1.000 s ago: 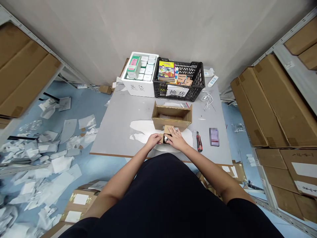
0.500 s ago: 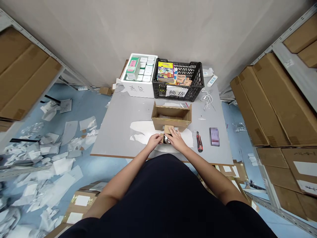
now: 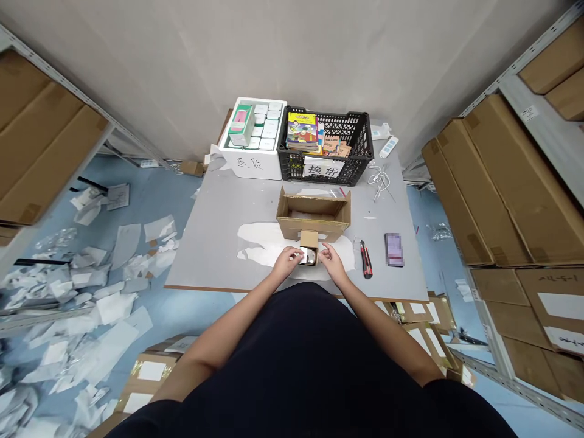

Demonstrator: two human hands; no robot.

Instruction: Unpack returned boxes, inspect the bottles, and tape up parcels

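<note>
A small cardboard box [image 3: 309, 239] stands with its flap up near the table's front edge, a shiny round item [image 3: 311, 256] inside it. At its left side my left hand [image 3: 287, 261] pinches a small white piece [image 3: 303, 255] at the box opening. My right hand [image 3: 331, 262] is at the right side of the box, its fingers curved and apart; the fingertips are near or on the box edge, and nothing shows in them. Just behind stands a larger open cardboard box [image 3: 314, 228] with plastic wrap inside.
Behind are a white foam box [image 3: 258, 165] of small cartons and a black crate [image 3: 365, 143] of books. A red-black cutter [image 3: 366, 260] and a phone [image 3: 394, 250] lie right. White cable [image 3: 378, 179] lies farther back. Shelves flank the table.
My right hand has come off the small box's flap and moved to its right side, so the flap and shiny item show more. A white piece now shows at my left fingertips.
</note>
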